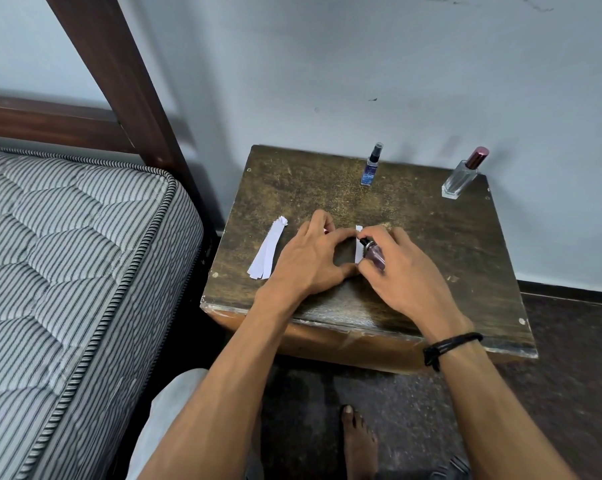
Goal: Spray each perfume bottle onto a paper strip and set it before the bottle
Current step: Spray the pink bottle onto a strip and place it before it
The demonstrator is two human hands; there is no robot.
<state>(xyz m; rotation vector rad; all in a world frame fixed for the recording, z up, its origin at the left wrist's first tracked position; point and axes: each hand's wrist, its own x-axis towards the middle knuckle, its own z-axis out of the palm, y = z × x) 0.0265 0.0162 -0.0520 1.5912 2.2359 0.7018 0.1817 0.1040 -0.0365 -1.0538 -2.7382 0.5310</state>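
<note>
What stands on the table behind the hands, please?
A blue bottle and a clear bottle stand near the wall. The left hand, pinching a strip, and the right hand, gripping a purple bottle, cover the table beneath them; anything there is hidden.

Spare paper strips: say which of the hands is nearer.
Left. The left hand sits just right of the spare strips; the right hand, holding a bottle, is farther right.

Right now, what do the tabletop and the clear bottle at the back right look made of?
Tabletop: wood, dark, worn matte finish; scuffs and chipped pale edges show. Clear bottle: likely glass, transparent with thick square base; its cap looks glossy maroon metal or plastic.
</note>
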